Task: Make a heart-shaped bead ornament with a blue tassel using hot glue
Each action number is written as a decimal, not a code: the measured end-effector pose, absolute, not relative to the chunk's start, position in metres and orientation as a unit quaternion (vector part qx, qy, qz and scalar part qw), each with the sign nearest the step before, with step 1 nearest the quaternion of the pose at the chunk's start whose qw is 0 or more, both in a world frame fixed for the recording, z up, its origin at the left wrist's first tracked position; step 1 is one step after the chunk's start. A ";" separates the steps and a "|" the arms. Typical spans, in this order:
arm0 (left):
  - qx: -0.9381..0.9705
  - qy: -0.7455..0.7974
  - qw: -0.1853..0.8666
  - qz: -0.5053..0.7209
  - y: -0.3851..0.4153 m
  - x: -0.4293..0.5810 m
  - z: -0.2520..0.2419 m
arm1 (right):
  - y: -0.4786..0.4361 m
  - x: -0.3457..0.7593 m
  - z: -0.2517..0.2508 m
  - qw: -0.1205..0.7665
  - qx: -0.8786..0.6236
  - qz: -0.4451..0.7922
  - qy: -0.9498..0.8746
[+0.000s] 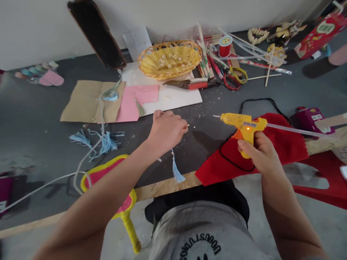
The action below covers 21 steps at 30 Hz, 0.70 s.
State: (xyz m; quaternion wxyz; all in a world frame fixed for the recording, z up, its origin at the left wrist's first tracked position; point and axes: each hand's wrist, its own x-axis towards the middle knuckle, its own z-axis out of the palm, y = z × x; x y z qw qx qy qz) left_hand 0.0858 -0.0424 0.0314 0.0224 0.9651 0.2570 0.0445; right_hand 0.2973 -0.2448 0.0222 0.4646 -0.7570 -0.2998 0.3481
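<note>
My right hand (261,150) is wrapped round the handle of a yellow hot glue gun (238,122). Its nozzle points left, an orange light glows on its side, and a clear glue stick (295,130) sticks out of its back. My left hand (168,128) is closed over the grey table, fingers bent in a pinch. Tiny pale bits show at its fingertips, but what it holds is hidden. Just below that hand is a light-blue tassel (177,169), its top cord running up toward the palm. Under the glue gun lies red felt (282,144) with a black cord.
Behind my hands are a yellow woven basket (169,59) with small pale pieces, pliers (189,84), scissors (231,81) and a red thread spool (226,46). More blue tassels (107,142), a white cable (78,169) and a pink-and-yellow hand mirror shape (130,206) lie left.
</note>
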 end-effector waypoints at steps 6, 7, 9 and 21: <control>0.963 0.268 -0.012 0.033 -0.049 0.096 0.031 | -0.237 0.286 0.031 0.446 -0.758 0.322 -0.350; 0.963 0.268 -0.011 0.029 -0.049 0.098 0.031 | -0.237 0.286 0.031 0.446 -0.756 0.321 -0.356; 0.962 0.273 -0.005 0.024 -0.049 0.101 0.032 | -0.237 0.285 0.030 0.444 -0.753 0.317 -0.367; 0.878 0.357 0.305 0.094 -0.040 0.087 0.052 | -0.238 0.274 0.021 0.534 -0.671 0.378 -0.348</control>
